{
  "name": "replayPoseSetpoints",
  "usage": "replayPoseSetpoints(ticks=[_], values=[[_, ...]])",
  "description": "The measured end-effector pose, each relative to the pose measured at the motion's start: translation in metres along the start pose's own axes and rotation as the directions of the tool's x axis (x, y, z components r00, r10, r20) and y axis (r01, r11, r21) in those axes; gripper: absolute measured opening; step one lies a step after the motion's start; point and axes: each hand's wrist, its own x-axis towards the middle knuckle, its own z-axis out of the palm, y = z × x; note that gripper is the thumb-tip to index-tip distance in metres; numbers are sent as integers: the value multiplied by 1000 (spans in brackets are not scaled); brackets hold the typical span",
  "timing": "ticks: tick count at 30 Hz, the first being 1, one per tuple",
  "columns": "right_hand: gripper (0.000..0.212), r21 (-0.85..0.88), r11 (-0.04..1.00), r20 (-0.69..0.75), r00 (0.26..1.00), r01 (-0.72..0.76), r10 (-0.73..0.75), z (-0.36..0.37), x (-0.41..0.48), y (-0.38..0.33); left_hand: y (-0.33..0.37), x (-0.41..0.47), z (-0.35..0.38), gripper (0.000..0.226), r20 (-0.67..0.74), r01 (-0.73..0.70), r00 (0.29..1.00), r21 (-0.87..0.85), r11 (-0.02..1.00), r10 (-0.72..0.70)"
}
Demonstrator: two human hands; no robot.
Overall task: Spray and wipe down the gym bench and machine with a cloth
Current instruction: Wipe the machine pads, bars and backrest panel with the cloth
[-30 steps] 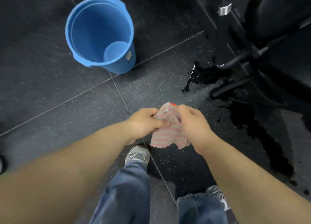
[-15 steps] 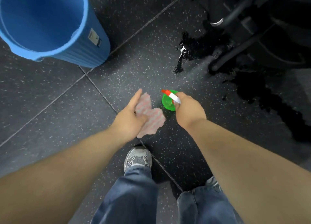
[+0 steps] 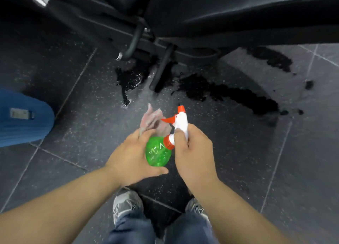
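The round green spray bottle (image 3: 157,152) is glossy, translucent plastic; its white-and-orange spray head (image 3: 181,123) is smooth, opaque plastic. The pink striped cloth (image 3: 152,120) looks soft and fuzzy. The dark speckled floor tiles (image 3: 238,170) are matt and grainy.

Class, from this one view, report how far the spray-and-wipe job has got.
Done: wet patches under the bench hint that some spraying has happened, nothing surer. In hand: the left hand cups the spray bottle by its green body, with the cloth poking out past its fingers; the right hand grips the white head. Left: spraying and wiping the bench, which neither hand touches.
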Motion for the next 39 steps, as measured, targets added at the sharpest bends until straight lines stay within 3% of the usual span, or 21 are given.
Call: replayPoseSetpoints(ticks=[2,3,6,8,11,13,16,17,19,21,23,25,27,32,39], values=[[8,119,993,45,999,-8,2,-18,-2,1,17,7,4,86,-85,-75,994,-62,995,70],[18,193,981,94,996,-22,4,-26,-3,2,25,8,7,80,-122,-85,990,-91,992,74],[81,303,952,237,966,30,-106,-44,5,2,44,12,13,73,-204,-155,972,-168,974,120],[88,381,923,280,946,48,-165,-48,20,-1,51,21,12,67,-247,-208,956,-197,958,156],[75,427,897,231,944,119,-236,-36,47,-4,45,46,4,62,-367,-268,912,-195,944,183],[56,398,889,108,951,225,-289,-20,64,-8,43,68,-5,61,-429,-348,869,-182,920,245],[30,396,876,-101,962,274,-255,-8,89,-15,34,93,-17,86,-377,-434,847,-83,897,375],[31,387,883,-127,963,267,-236,-7,97,-14,27,100,-20,86,-354,-465,834,-40,884,423],[35,306,914,-134,962,267,-236,-9,112,-10,18,113,-29,63,-375,-500,802,4,866,465],[31,167,950,-106,962,265,-250,-9,123,-4,15,123,-37,31,-525,-447,760,5,895,383],[15,12,962,-110,956,274,-271,-13,135,2,15,136,-45,17,-661,-368,714,-75,927,230],[15,-73,957,-114,951,282,-289,-22,144,2,16,147,-54,18,-711,-329,696,-192,925,100],[19,-107,947,-133,940,302,-315,-34,150,-1,18,155,-63,18,-732,-319,679,-221,922,59],[15,-215,941,-215,928,260,-305,-61,151,5,45,163,-74,16,-756,-364,640,-139,921,139],[18,-171,967,-342,909,189,-238,-119,122,13,110,155,-77,19,-717,-465,640,-75,882,276]])
